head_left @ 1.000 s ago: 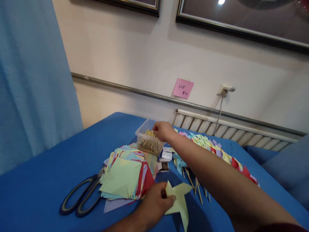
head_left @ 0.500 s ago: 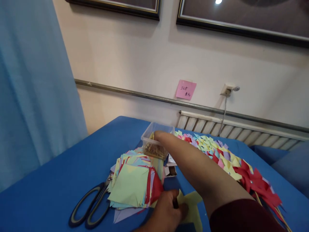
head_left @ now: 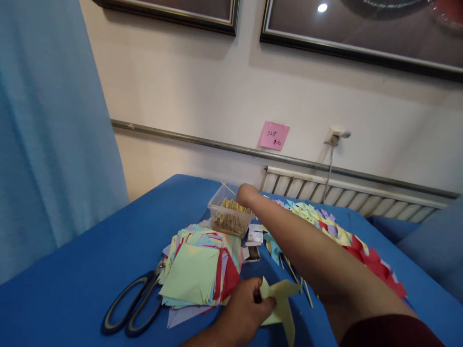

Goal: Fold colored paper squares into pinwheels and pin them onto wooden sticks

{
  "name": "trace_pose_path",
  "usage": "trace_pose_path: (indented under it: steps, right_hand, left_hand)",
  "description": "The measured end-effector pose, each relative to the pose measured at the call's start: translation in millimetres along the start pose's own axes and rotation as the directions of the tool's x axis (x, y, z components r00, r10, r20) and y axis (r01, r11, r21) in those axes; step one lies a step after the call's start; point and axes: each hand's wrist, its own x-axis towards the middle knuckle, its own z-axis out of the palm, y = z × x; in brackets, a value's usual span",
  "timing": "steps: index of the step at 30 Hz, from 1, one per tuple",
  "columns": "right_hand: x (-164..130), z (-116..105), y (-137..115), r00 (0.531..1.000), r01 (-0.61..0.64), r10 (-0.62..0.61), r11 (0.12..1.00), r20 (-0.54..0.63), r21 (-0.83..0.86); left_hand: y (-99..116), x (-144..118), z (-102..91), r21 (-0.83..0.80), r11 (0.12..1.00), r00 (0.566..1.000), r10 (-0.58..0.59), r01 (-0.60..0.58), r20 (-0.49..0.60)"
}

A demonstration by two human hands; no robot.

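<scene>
My left hand [head_left: 246, 308] pinches a pale yellow paper pinwheel [head_left: 284, 303] by its middle, low over the blue cloth. Stretched out above the clear plastic box [head_left: 217, 217], my right hand [head_left: 248, 194] is closed on a thin wooden stick [head_left: 228, 188], whose end sticks out to the left; the fingers themselves are mostly hidden. More thin sticks [head_left: 233, 206] lie inside the box. Left of my left hand is a stack of coloured paper squares [head_left: 191, 272], a pale green one on top.
Dark-handled scissors [head_left: 133, 306] lie beside the stack, partly under it. Small open boxes [head_left: 252, 251] stand before the plastic box. Finished pinwheels [head_left: 336, 229] on sticks spread along the right, partly behind my forearm. A wall with a radiator [head_left: 354, 197] bounds the back.
My right hand has come up out of the box with a stick. The yellow pinwheel has been lifted slightly by my left hand. The view has shifted a little.
</scene>
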Motion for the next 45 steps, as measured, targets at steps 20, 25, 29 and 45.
trace_pose_path:
  steps: [20, 25, 29, 45]
  right_hand:
    - [-285, 60, 98, 0.986, 0.058, -0.157, 0.604, 0.047, 0.795]
    - [-270, 69, 88, 0.998, 0.021, -0.06, 0.598, 0.019, 0.801]
    - [-266, 74, 74, 0.995, -0.019, -0.078, 0.498, 0.067, 0.867]
    - [-255, 101, 67, 0.983, -0.182, 0.02, 0.015, 0.182, 0.983]
  left_hand:
    - [35, 2, -4.2, -0.428, 0.904, 0.969, -0.118, 0.015, -0.215]
    - [41, 1, -7.9, -0.435, 0.9, 0.968, -0.119, 0.01, -0.222]
    - [40, 0, -11.1, -0.436, 0.9, 0.974, -0.118, 0.023, -0.192]
    - [36, 3, -12.1, -0.353, 0.936, 0.963, -0.101, 0.006, -0.251]
